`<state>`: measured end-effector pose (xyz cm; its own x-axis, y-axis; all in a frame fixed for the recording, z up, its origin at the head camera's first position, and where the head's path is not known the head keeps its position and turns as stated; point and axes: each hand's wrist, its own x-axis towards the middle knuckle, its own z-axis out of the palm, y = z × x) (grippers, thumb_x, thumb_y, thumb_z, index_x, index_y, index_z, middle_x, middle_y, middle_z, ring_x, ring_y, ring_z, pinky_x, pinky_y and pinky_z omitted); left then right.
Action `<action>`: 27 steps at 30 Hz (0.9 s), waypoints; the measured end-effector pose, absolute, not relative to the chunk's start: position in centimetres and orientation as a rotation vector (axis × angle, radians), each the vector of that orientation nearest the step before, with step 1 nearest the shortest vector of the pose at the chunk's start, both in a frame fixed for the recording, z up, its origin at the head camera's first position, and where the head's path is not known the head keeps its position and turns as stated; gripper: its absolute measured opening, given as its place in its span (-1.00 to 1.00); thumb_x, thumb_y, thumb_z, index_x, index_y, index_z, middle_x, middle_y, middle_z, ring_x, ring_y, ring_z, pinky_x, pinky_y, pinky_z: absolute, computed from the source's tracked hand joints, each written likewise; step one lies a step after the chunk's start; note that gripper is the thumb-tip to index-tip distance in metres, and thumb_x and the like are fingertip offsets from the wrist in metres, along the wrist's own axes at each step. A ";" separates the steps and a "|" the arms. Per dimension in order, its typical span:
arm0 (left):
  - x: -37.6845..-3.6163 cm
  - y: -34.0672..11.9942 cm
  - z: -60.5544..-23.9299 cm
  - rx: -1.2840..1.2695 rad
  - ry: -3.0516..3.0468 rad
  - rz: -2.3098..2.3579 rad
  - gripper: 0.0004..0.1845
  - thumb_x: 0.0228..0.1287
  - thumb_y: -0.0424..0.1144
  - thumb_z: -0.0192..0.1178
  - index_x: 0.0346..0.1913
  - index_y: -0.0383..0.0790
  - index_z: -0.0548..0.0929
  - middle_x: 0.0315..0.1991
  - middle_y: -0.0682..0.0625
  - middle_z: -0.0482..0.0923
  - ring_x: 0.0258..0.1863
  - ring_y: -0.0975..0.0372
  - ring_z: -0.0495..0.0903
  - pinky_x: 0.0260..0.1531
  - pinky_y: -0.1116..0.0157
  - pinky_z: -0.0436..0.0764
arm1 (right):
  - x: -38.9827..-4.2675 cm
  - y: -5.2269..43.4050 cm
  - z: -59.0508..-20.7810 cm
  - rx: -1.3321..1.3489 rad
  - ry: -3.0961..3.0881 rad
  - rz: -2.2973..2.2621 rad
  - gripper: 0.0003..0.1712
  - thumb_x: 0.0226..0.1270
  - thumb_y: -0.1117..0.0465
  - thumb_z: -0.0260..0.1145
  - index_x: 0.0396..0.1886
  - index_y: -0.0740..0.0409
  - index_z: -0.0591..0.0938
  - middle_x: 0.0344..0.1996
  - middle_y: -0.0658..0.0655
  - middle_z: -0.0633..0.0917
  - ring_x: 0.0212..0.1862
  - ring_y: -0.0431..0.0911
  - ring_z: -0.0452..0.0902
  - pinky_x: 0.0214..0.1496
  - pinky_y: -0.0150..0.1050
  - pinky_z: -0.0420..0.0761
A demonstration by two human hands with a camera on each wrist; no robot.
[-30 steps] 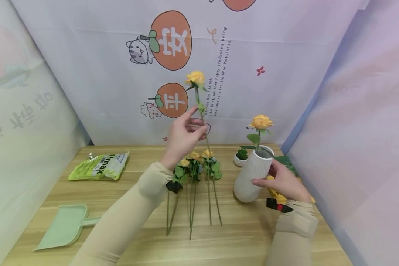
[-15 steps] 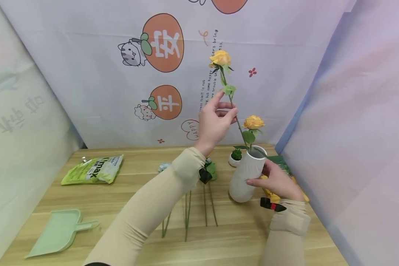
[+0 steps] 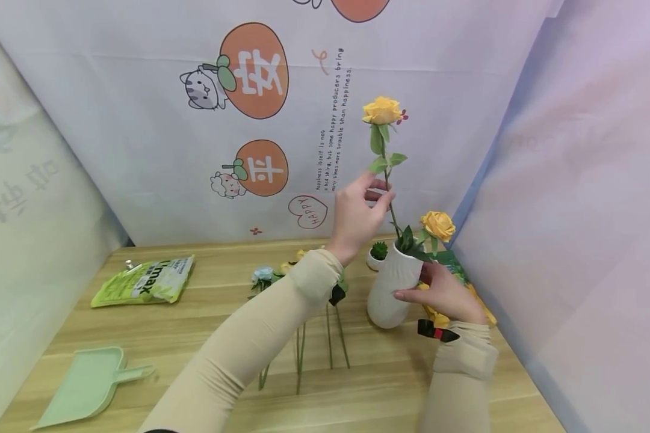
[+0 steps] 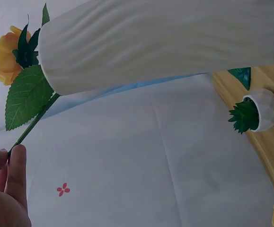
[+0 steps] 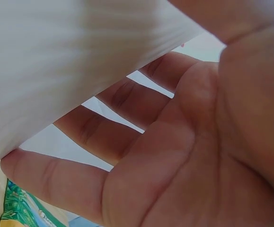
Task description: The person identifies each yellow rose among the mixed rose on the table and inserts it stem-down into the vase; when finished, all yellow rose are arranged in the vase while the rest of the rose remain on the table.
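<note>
Insertion step: left hand pinches yellow rose stem above white vase, right hand gripping vase; next, lower stem straight down.

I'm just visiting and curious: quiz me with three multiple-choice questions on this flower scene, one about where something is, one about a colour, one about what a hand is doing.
1. Where does the green dustpan lie?
A. On the table's near left corner
B. Inside the vase
C. Behind the small potted plant

2. What colour is the rose being held up?
A. Red
B. Yellow-orange
C. White

3. What is the right hand doing?
A. Lying flat on the table
B. Pinching a rose stem
C. Gripping the white vase

Answers:
1. A: the green dustpan sits on the table at the near left.
2. B: the rose pinched by the left hand has a yellow-orange bloom.
3. C: the right hand wraps its fingers round the white vase, as the right wrist view also shows.
</note>
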<state>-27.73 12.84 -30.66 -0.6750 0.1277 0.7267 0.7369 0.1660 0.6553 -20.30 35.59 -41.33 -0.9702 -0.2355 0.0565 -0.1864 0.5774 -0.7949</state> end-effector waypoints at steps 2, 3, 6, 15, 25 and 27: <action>-27.6 13.0 -31.1 -0.832 -1.962 -1.539 -0.85 0.47 -0.37 0.40 0.01 -0.29 0.72 -0.09 -0.13 0.81 -0.19 0.23 0.83 -0.18 0.49 0.74 | -20.3 35.6 -41.4 -0.370 2.739 -1.373 -0.13 0.28 -0.06 0.67 0.43 0.27 0.53 0.26 0.25 0.70 0.32 0.20 0.63 0.29 0.16 0.67; -27.6 13.1 -31.3 -0.839 -1.977 -1.543 -0.84 0.48 -0.36 0.40 0.02 -0.28 0.72 -0.08 -0.14 0.81 -0.19 0.23 0.83 -0.19 0.48 0.74 | -20.3 35.5 -41.4 -0.376 2.735 -1.379 -0.13 0.28 -0.05 0.67 0.43 0.27 0.53 0.26 0.25 0.69 0.32 0.20 0.62 0.29 0.19 0.66; -27.4 13.2 -32.0 -0.847 -2.039 -1.558 -0.83 0.49 -0.33 0.39 0.05 -0.23 0.70 -0.07 -0.12 0.81 -0.18 0.24 0.83 -0.21 0.46 0.75 | -20.4 35.5 -41.4 -0.402 2.713 -1.418 -0.13 0.28 -0.01 0.68 0.44 0.28 0.51 0.28 0.26 0.68 0.33 0.21 0.61 0.32 0.27 0.62; -26.7 13.5 -34.0 -0.896 -2.180 -1.584 -0.47 0.44 -0.33 0.44 0.42 -0.25 0.61 -0.12 -0.06 0.80 -0.22 0.26 0.82 -0.25 0.45 0.75 | -20.7 35.6 -41.4 -0.428 2.635 -1.486 0.02 0.30 0.06 0.67 0.59 0.24 0.32 0.42 0.32 0.55 0.43 0.30 0.50 0.37 0.34 0.56; -26.2 13.8 -35.0 -0.917 -2.222 -1.619 -0.37 0.45 -0.30 0.44 0.53 -0.15 0.55 -0.14 -0.02 0.82 -0.26 0.38 0.78 -0.18 0.48 0.74 | -20.8 35.8 -41.4 -0.422 2.647 -1.467 0.07 0.30 0.03 0.66 0.62 0.25 0.27 0.43 0.32 0.54 0.45 0.31 0.48 0.38 0.35 0.54; -26.1 13.8 -35.0 -0.893 -2.228 -1.625 -0.42 0.46 -0.26 0.44 0.49 -0.15 0.59 -0.14 -0.01 0.83 -0.27 0.37 0.78 -0.18 0.48 0.73 | -20.9 35.8 -41.5 -0.421 2.651 -1.466 0.06 0.30 0.03 0.67 0.62 0.24 0.28 0.43 0.31 0.54 0.44 0.31 0.49 0.38 0.34 0.56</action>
<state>-26.15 13.82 -35.02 -0.7834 0.3319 0.5255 0.6018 0.1936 0.7749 -20.88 35.83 -41.47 -0.9587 -0.2778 0.0602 -0.1987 0.5034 -0.8409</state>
